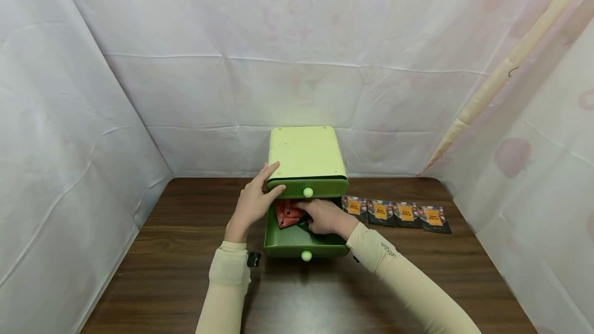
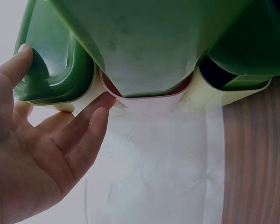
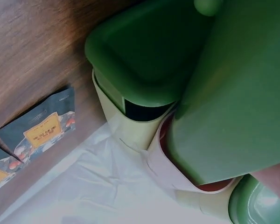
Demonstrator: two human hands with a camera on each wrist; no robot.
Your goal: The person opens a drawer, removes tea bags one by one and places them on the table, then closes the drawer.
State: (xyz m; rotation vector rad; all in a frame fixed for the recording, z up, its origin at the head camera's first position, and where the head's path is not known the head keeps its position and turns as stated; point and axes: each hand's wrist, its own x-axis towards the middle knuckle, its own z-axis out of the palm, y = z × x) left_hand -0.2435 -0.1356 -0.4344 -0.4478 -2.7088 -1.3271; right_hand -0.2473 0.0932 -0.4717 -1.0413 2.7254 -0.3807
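Observation:
A small drawer cabinet (image 1: 306, 151) has a pale green top and dark green drawers with round knobs. My left hand (image 1: 252, 202) rests at its upper left corner, the thumb on the front of the top drawer (image 1: 320, 188) and the other fingers along the side. Below, the middle drawer (image 1: 290, 241) is pulled far out. In it lie red packets (image 1: 285, 214). My right hand (image 1: 325, 216) reaches inside, fingers pointing left at the packets, with a dark packet (image 1: 303, 223) beside them. I cannot tell whether the fingers grip it.
Several black packets with orange labels (image 1: 381, 211) lie in a row right of the cabinet. The bottom drawer (image 3: 135, 60) stands partly out. The cabinet is on a dark wooden table (image 1: 185, 272), with a white sheet (image 1: 297, 97) hanging behind.

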